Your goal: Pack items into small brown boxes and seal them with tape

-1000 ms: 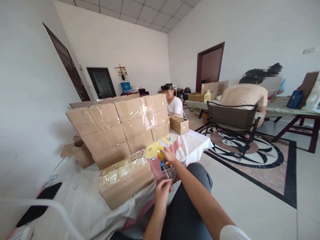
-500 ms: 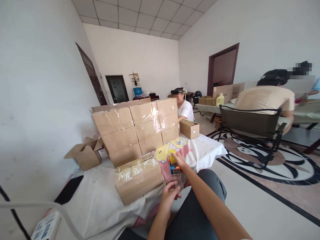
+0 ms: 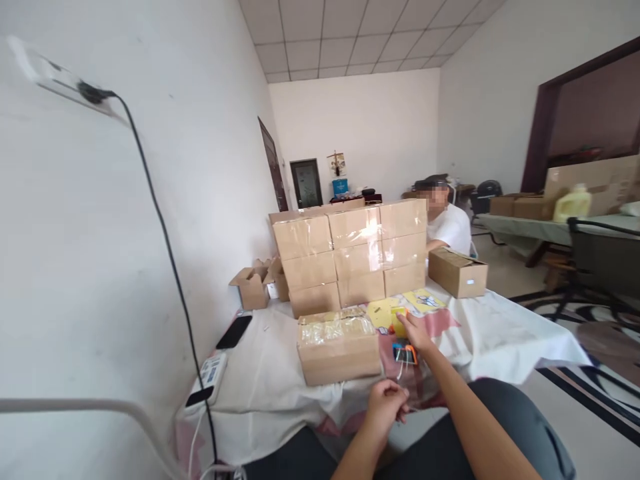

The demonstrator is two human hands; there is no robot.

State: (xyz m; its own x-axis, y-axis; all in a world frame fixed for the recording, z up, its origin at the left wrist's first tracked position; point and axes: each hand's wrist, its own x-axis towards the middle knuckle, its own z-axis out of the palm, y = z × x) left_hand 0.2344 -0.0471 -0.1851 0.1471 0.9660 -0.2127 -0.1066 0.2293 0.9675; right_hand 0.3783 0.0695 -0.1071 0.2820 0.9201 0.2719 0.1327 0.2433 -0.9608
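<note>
My right hand [image 3: 416, 331] is closed around a tape dispenser [image 3: 404, 354] with a yellow roll, orange edges and a blue and dark front end. It is held low over the near side of the cloth-covered table. Just below it, my left hand [image 3: 388, 400] is closed, with thumb and fingers together. A thin clear strip of tape [image 3: 401, 369] runs from the dispenser's front down toward the left fingers, which seem to pinch its end. Left of both hands lies a long cardboard box [image 3: 341, 359], its top covered with shiny clear tape.
Taped cartons [image 3: 357, 260] stand stacked at the back, with an open box [image 3: 253, 290] on their left. Another box [image 3: 457, 272] is at right, near a seated person [image 3: 453, 227]. A phone [image 3: 234, 332], power strip [image 3: 213, 377] and black cable [image 3: 167, 247] line the left edge.
The view has swung left, bringing the wall socket and cable into sight, while the seated person at far right has left the picture. Both hands keep much the same hold.
</note>
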